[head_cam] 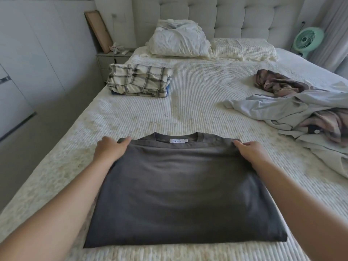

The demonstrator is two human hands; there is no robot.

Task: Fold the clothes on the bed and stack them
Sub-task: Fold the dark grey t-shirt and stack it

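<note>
**Inspector A:** Item one, the tee [180, 187]. Dark grey, matte jersey knit, folded to a rough rectangle, lying flat on the near part of the bed [197, 102]. Ribbed crew collar at the far edge, with a white woven label sewn inside it. The near fold is straight and clean.

**Inspector B:** Hands?

**Inspector A:** The left hand [111, 149] grips the far-left corner, thumb on top of the cloth, fingers curled round the edge. The right hand [250, 150] pinches the far-right corner, fingers bent onto the fabric. Both forearms run along the tee's sides.

**Inspector B:** Bed surface?

**Inspector A:** Cream cover, finely ribbed in narrow cords, slightly rumpled toward the head end.

**Inspector B:** Other garments?

**Inspector A:** A stack [139, 81] at the far left of the bed: the top piece is cream with a dark check, folded square, a blue edge showing beneath it. Well apart, at the right, a loose heap [301, 112]: pale grey-blue smooth cloth, crumpled, tangled with a brown and pink plaid piece.

**Inspector B:** Head end?

**Inspector A:** Two pillows [178, 42], one creased and plump, one flat and ribbed, against a tufted padded headboard [254, 16]. A mint-green round fan [307, 40] stands at the far right.
</note>
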